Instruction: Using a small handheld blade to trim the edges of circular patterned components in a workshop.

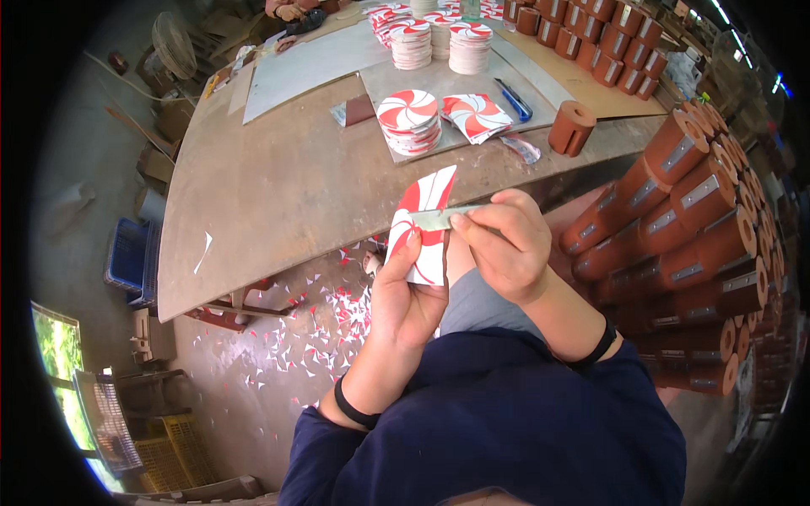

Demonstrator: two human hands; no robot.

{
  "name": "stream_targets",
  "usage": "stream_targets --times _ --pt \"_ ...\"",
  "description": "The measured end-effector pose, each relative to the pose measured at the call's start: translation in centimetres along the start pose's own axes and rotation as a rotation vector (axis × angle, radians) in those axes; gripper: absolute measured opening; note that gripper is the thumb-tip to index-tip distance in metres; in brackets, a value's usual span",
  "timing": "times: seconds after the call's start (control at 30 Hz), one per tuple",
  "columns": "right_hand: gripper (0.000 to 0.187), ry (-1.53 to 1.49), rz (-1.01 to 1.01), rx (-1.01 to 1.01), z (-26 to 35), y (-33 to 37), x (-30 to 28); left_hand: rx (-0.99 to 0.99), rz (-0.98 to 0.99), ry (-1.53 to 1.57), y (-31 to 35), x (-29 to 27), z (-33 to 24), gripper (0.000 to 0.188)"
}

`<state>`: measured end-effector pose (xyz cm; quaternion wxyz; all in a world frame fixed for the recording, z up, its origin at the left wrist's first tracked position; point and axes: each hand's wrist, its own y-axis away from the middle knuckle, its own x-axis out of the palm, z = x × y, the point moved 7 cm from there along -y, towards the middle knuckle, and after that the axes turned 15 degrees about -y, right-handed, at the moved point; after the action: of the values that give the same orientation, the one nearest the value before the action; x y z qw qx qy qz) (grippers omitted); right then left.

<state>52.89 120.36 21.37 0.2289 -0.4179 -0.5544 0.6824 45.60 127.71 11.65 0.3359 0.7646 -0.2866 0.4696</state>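
Observation:
My left hand (403,299) grips a red-and-white swirl-printed card (432,187), held tilted in front of me at the table's near edge. A flat grey-green strip (432,220) lies across the card, its outer end pinched between the thumb and fingers of my right hand (510,244). What the strip is made of, I cannot tell. Beyond my hands stands a stack of round swirl discs (409,126), with square-cornered swirl cards (474,116) beside it. A blue utility knife (515,99) and a slotted brown cylinder (572,128) are to their right.
More disc stacks (469,51) and brown cylinders (603,38) stand at the table's far side. On my right, a tall pile of brown cylinders (675,221) rises close by. Paper scraps (346,312) litter the floor. Someone's hand (291,12) shows at the far left.

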Motion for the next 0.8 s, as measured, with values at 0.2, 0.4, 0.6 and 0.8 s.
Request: stream_targets --times 0.2,0.4,0.6,0.8 --pt "0.023 -0.052 -0.014 0.101 0.6 -0.3 0.6 0.043 -0.004 0.064 0.5 0.5 -0.3 0.021" --pt "0.022 -0.012 -0.028 0.028 0.3 0.3 0.5 0.088 -0.035 0.022 0.8 0.5 -0.3 0.021" --pt "0.025 -0.008 -0.088 0.211 -2.0 1.3 -0.5 0.022 -0.021 0.082 0.8 0.3 -0.1 0.021" --pt "0.025 -0.067 -0.073 0.116 0.1 0.5 -0.5 0.01 0.002 0.093 0.8 0.7 0.0 0.02"
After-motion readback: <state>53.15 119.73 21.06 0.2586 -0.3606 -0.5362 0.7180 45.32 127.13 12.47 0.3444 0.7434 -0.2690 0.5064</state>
